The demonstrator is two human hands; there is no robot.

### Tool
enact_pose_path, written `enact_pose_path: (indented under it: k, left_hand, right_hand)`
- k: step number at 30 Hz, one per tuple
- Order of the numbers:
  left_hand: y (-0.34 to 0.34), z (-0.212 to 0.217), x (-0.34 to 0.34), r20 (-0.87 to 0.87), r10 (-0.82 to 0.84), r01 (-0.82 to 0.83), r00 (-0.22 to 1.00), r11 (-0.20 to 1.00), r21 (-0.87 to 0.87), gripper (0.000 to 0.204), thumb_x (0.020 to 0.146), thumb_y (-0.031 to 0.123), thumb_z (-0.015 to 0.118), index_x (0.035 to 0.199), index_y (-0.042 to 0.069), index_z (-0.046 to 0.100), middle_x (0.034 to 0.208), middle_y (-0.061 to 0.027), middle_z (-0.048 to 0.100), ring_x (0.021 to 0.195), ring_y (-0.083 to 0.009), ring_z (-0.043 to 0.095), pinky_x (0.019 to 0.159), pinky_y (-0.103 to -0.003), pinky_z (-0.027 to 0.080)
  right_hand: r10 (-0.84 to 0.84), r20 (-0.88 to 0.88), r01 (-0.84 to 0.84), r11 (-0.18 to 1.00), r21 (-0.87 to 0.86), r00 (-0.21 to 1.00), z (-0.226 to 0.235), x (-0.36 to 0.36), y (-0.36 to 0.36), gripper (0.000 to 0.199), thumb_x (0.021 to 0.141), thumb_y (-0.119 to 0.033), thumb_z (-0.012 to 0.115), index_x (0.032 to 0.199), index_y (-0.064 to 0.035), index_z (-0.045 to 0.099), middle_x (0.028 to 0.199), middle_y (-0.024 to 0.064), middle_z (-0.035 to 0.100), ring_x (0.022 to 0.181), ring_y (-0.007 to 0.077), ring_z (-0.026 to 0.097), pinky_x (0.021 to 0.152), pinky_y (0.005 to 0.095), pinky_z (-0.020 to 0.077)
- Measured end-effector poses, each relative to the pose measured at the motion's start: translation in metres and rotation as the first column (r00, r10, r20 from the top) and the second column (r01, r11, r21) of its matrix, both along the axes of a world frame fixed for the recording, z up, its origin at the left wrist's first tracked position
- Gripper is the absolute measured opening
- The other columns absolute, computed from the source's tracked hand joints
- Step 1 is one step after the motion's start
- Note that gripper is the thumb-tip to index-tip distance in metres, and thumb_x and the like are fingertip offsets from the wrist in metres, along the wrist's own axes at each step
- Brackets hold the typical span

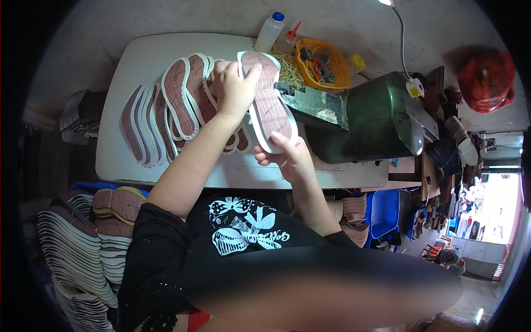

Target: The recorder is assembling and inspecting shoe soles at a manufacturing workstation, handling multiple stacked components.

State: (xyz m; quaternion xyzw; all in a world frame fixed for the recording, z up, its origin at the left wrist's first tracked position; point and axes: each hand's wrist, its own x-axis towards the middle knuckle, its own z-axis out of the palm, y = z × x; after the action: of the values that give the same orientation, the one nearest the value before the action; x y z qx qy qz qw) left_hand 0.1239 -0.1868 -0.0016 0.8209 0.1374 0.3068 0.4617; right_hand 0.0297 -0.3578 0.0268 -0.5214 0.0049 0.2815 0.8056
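Note:
I hold a brown shoe insole point(271, 110) with a white rim over the table, its long side running away from me. My left hand point(235, 91) is closed at its far part, the thumb on the brown face. At the near end, my right hand point(289, 157) pinches the rim, thumb on top and fingers underneath. Just right of the insole is the metal arm point(321, 106) of a green machine point(376, 119). Behind my left forearm, a fanned row of similar insoles point(180, 99) lies on the table, partly hidden by that arm.
On the white table point(138, 55) stand a blue-capped bottle point(270, 33), a red-tipped bottle point(290, 39) and a yellow basket point(334, 61) of tools. Stacked insoles point(77, 249) rise at lower left. A blue bin point(384, 213) sits at right. A lamp neck point(402, 41) hangs above the machine.

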Motion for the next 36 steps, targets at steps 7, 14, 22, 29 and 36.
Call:
enact_pose_path:
  k: [7, 14, 22, 29, 36]
  left_hand:
    - [0.036, 0.006, 0.024, -0.338, -0.145, 0.207, 0.93, 0.966, 0.153, 0.064, 0.079, 0.057, 0.053, 0.098, -0.004, 0.065, 0.107, -0.0279, 0.058, 0.105, -0.0415, 0.052, 0.095, -0.044, 0.038]
    - [0.062, 0.033, 0.054, -0.139, -0.428, 0.437, 0.893, 0.752, 0.493, 0.059, 0.075, 0.052, 0.064, 0.121, 0.016, 0.059, 0.143, -0.0162, 0.034, 0.136, -0.0329, 0.019, 0.108, -0.049, 0.02]
    - [0.053, 0.074, 0.081, -0.667, -0.743, 0.99, 0.053, 0.126, -0.061, 0.034, 0.072, 0.033, 0.074, 0.085, 0.004, 0.063, 0.066, -0.0023, 0.057, 0.063, -0.0105, 0.051, 0.057, -0.027, 0.041]
    - [0.056, 0.086, 0.083, -0.665, -0.739, 0.957, -0.108, 0.104, -0.27, 0.032, 0.077, 0.031, 0.072, 0.081, 0.002, 0.059, 0.068, -0.0002, 0.057, 0.061, -0.0077, 0.051, 0.054, -0.024, 0.04]
    - [0.061, 0.088, 0.065, -0.679, -0.732, 0.946, -0.056, 0.18, -0.272, 0.033, 0.083, 0.034, 0.065, 0.077, 0.003, 0.057, 0.063, 0.0008, 0.054, 0.057, -0.007, 0.047, 0.05, -0.025, 0.037]
  right_hand:
    - [-0.256, 0.06, 0.249, 0.963, 0.107, 0.965, -0.009, 0.009, 0.037, 0.032, 0.089, -0.026, 0.055, 0.094, 0.0054, 0.06, 0.074, 0.0152, 0.065, 0.059, 0.02, 0.064, 0.051, 0.0299, 0.0511]
    - [-0.288, 0.045, 0.281, 0.952, 0.124, 0.957, -0.004, 0.028, 0.051, 0.031, 0.09, -0.023, 0.054, 0.101, 0.0056, 0.058, 0.077, 0.0142, 0.066, 0.06, 0.0185, 0.065, 0.055, 0.0275, 0.0537]
    - [-0.222, 0.017, 0.221, 0.973, 0.07, 0.975, 0.002, 0.038, 0.05, 0.037, 0.093, -0.029, 0.053, 0.109, 0.0048, 0.055, 0.084, 0.0151, 0.066, 0.065, 0.0176, 0.067, 0.059, 0.026, 0.0547]
    - [-0.124, 0.013, 0.12, 0.977, 0.178, 0.992, 0.003, 0.039, 0.044, 0.037, 0.095, -0.028, 0.049, 0.111, 0.0059, 0.054, 0.096, 0.0174, 0.064, 0.081, 0.0194, 0.067, 0.072, 0.0293, 0.0551]
    - [-0.085, -0.011, 0.085, 0.979, 0.183, 0.996, 0.005, 0.043, 0.037, 0.038, 0.097, -0.025, 0.042, 0.114, 0.0087, 0.05, 0.098, 0.0198, 0.064, 0.086, 0.0232, 0.066, 0.075, 0.0323, 0.0552]
